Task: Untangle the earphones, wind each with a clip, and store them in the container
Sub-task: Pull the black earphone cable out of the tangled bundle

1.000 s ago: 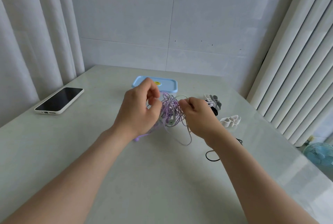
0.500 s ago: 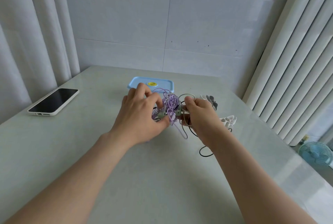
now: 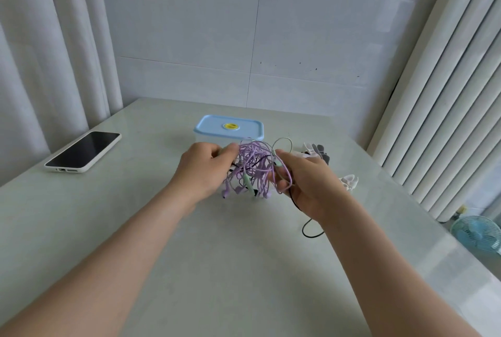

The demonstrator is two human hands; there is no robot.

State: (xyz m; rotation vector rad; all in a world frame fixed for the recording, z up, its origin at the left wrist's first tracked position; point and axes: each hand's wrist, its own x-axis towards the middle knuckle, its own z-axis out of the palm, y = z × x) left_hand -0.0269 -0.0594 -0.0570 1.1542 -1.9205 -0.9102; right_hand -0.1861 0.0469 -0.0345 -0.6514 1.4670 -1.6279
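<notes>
left hand (image 3: 202,171): curled, pinching tangle (image 3: 253,167) at its left | right hand (image 3: 305,187): curled round its right side | tangle: held over table (image 3: 162,228), between hands, equally near both, no clear long axis; purple, pale-green, black strands knotted, perhaps three sets | box (image 3: 229,128): lidded, just behind | clips (image 3: 349,182): beside right hand

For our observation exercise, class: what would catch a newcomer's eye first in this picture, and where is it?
The purple tangle of earphones, gripped between the left hand and right hand over the middle of the table. Behind it stands the blue-lidded container; a black-screened phone lies far left.
</notes>
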